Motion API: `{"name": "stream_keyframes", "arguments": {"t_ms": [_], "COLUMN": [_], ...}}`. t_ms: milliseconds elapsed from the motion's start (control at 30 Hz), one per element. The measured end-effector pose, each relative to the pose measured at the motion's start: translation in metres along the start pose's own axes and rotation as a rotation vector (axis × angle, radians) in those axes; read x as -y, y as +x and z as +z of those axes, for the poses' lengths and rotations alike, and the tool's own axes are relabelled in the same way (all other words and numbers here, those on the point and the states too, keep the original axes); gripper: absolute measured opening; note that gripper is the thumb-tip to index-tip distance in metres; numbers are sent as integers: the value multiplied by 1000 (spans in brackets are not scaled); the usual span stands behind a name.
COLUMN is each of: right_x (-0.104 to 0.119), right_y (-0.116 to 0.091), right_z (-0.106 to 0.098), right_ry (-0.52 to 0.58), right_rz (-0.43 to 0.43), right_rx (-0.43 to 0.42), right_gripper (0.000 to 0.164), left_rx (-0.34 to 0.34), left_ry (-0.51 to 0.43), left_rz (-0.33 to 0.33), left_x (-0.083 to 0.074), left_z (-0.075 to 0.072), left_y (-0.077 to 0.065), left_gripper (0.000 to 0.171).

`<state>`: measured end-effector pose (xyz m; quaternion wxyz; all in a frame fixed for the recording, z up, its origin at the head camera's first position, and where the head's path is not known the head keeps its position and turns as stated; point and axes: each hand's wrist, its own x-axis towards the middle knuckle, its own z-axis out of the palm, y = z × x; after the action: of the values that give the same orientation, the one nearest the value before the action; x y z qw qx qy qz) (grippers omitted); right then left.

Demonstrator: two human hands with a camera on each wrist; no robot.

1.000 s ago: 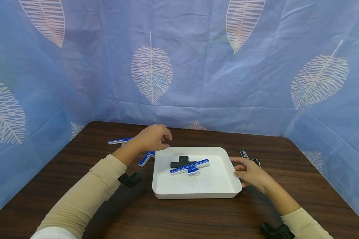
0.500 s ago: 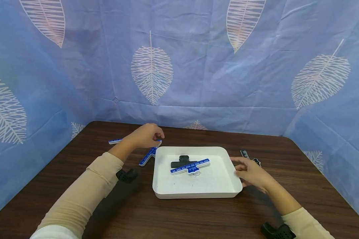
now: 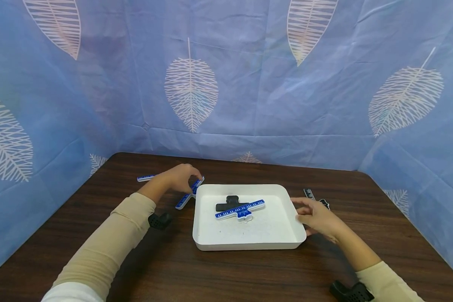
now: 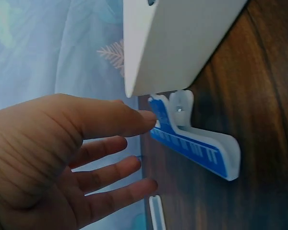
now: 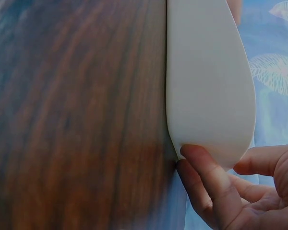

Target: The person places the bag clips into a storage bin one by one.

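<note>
My left hand (image 3: 180, 178) reaches over a blue-and-white clip with a keyboard pattern (image 3: 185, 201) beside the tray's far left corner. In the left wrist view, the thumb tip overlaps this clip (image 4: 194, 151), while the other fingers (image 4: 110, 170) stay spread apart from it. My right hand (image 3: 317, 216) holds the right side of the white tray (image 3: 249, 247); in the right wrist view, fingertips press low on its wall (image 5: 209, 96) and another digit meets the rim. Inside the tray, a second blue keyboard clip (image 3: 241, 210) lies partly over a plain black clip (image 3: 226, 206).
Another blue clip (image 3: 145, 178) lies at the far left, partly behind my left wrist. Beyond my right hand lies a black-and-white keyboard clip (image 3: 308, 193), partly hidden. A blue leaf-print cloth (image 3: 245, 105) hangs behind the dark wooden table (image 3: 226, 277).
My left hand has moved left from above the tray's far left corner, then lowered toward the blue clip there. The right hand stays on the tray.
</note>
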<state>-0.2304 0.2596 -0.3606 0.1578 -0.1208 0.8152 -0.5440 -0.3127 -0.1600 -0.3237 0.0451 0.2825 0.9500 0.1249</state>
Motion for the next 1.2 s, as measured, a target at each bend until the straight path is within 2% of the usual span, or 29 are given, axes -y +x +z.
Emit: {"name": "stream_keyframes", "arguments": {"t_ms": [200,367,533,767,967,1200], "right_x": [0,-1,-1,-1,-1,0], "right_y": [1,1,1,0,0,0], "right_z": [-1,-2,-2,-1,-1,0], "right_ry": [7,9,15,16,16,17], "right_rz": [-7,-3,-3,-6,-1,1], "right_rx": [8,9,10,12,6,7], "right_gripper": [60,60,60,60,60,60], "left_rx": [43,88,102,161,164,169], "left_ry": [-14,-27,-26,-147,-187,-168], "left_rz": [-36,-106,-162,-270,-292,-281], "left_x": [1,1,0,2,10,15], "left_z": [10,16,20,20,22,21], "left_y": [4,8,11,11,9,7], "left_gripper": [52,56,55,50,50,50]}}
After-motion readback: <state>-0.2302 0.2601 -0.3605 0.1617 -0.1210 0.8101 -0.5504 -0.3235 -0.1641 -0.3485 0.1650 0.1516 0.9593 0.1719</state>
